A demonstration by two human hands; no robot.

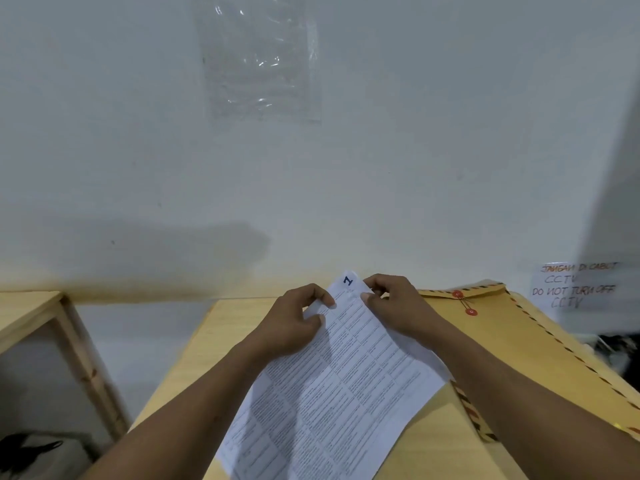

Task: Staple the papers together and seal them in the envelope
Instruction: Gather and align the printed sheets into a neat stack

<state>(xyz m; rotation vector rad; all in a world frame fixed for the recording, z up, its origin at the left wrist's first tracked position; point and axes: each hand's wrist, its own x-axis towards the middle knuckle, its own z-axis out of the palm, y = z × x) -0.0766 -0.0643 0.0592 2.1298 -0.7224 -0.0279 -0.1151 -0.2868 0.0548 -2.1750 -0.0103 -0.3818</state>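
White printed papers point(332, 386) lie tilted on the wooden table point(194, 368), their far end marked with a handwritten "1". My left hand point(294, 323) pinches the papers' left edge near the top between thumb and fingers. My right hand point(394, 306) pinches the top right corner. A brown envelope point(526, 344) with a striped border and red string-and-button closure lies flat on the table to the right, partly under the papers and my right forearm. No stapler is visible.
The table stands against a white wall point(311, 168) with a clear plastic sleeve point(259, 60) taped to it. A wooden shelf frame point(45, 327) stands to the left. A handwritten CCTV notice point(575, 285) hangs at the right.
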